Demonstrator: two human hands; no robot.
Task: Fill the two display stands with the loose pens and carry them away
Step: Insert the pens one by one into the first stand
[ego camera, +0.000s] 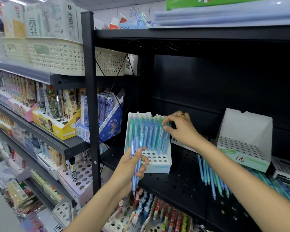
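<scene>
Cream woven baskets (57, 56) are sitting on the upper left shelf. A yellow box (57, 126) and a blue box (107, 124) are standing below them.

Both hands (132, 166) (179, 127) curled (forearms raised).

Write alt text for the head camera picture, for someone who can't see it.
A person's right hand pinches the top of a blue pen standing in a partly filled white cardboard display stand on a black perforated metal shelf, while the left hand grips a small bunch of blue pens. Loose blue and green pens lie beside an empty white stand.
</scene>
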